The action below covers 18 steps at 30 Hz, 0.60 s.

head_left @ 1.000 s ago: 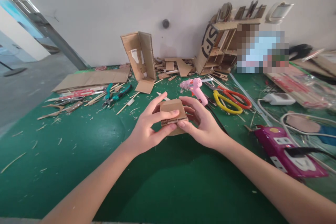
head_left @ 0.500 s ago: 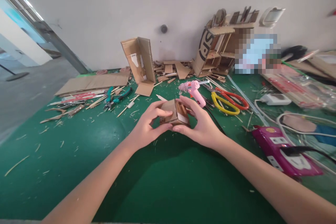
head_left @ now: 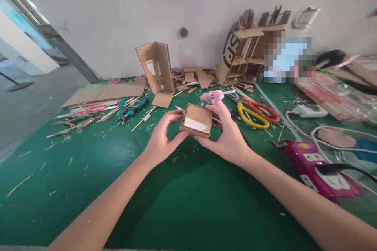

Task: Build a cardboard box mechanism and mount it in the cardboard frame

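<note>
A small square cardboard box [head_left: 198, 117] with a white patch on its face is held up above the green table. My left hand [head_left: 163, 138] grips its left side, thumb at the near corner. Around the right side curl the fingers of my right hand [head_left: 226, 133], its thumb along the near edge. Just behind the right hand lies a pink glue gun [head_left: 217, 98] with a glue stick in its back end. Scissors with one yellow and one orange-red handle [head_left: 253, 114] rest to the right of it.
An upright folded cardboard piece [head_left: 156, 68] and a cardboard shelf [head_left: 232, 57] stand by the wall, with scraps between them. Teal-handled pliers [head_left: 132, 109] and thin sticks lie at left. A purple power strip [head_left: 319, 168] with cables sits at right. Part of the view is pixelated.
The box has been turned in both hands, so its flat face with the white patch now faces up toward me. My fingers have shifted to its sides.
</note>
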Each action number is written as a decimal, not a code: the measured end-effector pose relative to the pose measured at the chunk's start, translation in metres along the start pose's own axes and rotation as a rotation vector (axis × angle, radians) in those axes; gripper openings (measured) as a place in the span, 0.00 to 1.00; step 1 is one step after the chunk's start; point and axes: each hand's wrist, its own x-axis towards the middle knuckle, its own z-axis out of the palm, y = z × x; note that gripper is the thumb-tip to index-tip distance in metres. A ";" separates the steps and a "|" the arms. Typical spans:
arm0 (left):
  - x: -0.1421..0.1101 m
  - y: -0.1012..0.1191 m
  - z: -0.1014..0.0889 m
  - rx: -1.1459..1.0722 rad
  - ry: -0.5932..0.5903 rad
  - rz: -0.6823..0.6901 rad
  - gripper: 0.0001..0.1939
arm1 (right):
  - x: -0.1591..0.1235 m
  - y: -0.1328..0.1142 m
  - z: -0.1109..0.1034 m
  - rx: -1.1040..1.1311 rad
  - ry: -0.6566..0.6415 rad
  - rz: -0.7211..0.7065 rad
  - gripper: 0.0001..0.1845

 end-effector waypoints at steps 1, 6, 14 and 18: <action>0.000 0.000 0.000 0.027 -0.020 -0.009 0.24 | 0.000 0.000 -0.001 -0.040 0.002 -0.015 0.40; -0.002 0.002 0.001 0.101 -0.027 -0.017 0.24 | -0.001 0.000 -0.003 -0.124 -0.013 -0.005 0.40; -0.002 0.006 0.002 0.128 -0.005 0.030 0.23 | -0.002 0.001 0.000 -0.159 -0.016 -0.042 0.38; -0.003 0.007 0.003 0.128 -0.003 0.014 0.23 | -0.002 0.000 -0.001 -0.196 -0.012 -0.062 0.39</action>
